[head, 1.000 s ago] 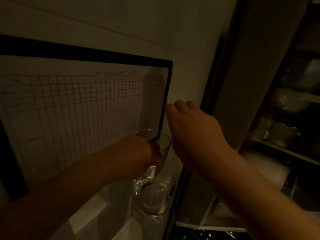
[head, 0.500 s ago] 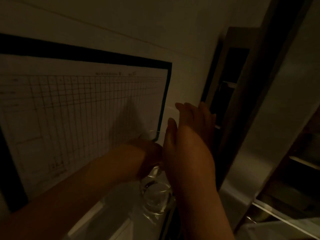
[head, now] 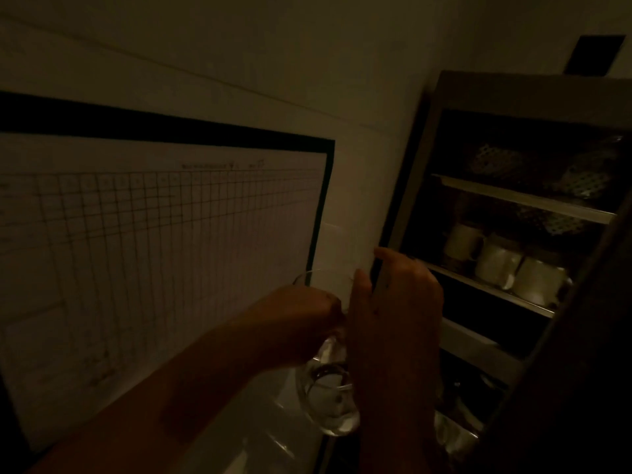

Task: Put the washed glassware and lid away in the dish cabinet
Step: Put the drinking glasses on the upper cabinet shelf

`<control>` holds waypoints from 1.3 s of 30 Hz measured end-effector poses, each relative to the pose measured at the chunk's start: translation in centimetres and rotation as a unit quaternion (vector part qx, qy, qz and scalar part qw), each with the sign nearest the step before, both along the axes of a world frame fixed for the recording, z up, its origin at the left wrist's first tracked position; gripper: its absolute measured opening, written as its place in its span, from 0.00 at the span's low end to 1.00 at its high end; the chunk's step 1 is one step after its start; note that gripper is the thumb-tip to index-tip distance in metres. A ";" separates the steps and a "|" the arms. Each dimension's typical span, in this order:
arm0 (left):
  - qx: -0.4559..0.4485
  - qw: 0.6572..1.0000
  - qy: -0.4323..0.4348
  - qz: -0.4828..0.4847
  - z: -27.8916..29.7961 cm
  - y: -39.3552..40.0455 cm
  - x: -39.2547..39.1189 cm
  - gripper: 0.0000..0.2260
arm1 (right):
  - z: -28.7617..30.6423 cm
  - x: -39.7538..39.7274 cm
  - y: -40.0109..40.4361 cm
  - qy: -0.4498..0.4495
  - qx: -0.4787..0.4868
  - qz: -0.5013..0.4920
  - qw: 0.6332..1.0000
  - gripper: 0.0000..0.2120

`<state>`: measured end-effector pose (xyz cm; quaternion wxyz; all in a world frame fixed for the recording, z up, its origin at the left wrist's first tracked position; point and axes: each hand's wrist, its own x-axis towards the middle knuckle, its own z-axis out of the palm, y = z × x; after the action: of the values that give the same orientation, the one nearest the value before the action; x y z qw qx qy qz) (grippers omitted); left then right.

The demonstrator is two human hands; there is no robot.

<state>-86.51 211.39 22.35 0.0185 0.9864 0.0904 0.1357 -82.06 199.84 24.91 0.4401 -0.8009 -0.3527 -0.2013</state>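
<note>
Clear glossy glassware (head: 328, 401), matt paper chart (head: 154, 268), glazed cream mugs (head: 499, 261) on metal shelves (head: 513, 198).

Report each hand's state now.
Left hand: grips the glassware.
Right hand: on the cabinet's left edge; grip cannot be told.
</note>
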 end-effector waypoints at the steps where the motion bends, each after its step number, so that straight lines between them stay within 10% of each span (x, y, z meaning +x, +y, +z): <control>1: 0.006 1.000 -0.004 -0.005 0.1 -0.1 0.3 0.07 | -0.1 -0.1 -0.4 0.008 0.024 -0.004 1.000 0.21; 14: 0.019 0.992 -0.029 -0.119 3.1 -1.7 0.0 0.11 | -2.3 -2.0 -5.6 -0.095 0.034 0.005 0.995 0.33; 26: 0.031 0.988 -0.048 -0.141 5.0 -2.8 2.1 0.12 | -5.4 1.0 -4.2 0.216 0.096 0.174 0.956 0.59; 39: 0.025 0.953 -0.103 -0.285 8.7 -8.4 7.7 0.12 | -4.0 4.7 -10.7 0.126 0.169 0.060 0.976 0.46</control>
<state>-78.77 202.97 31.03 0.0409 0.9519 -0.2004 0.2283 -77.31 189.11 20.95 0.6214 -0.7110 -0.3030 -0.1286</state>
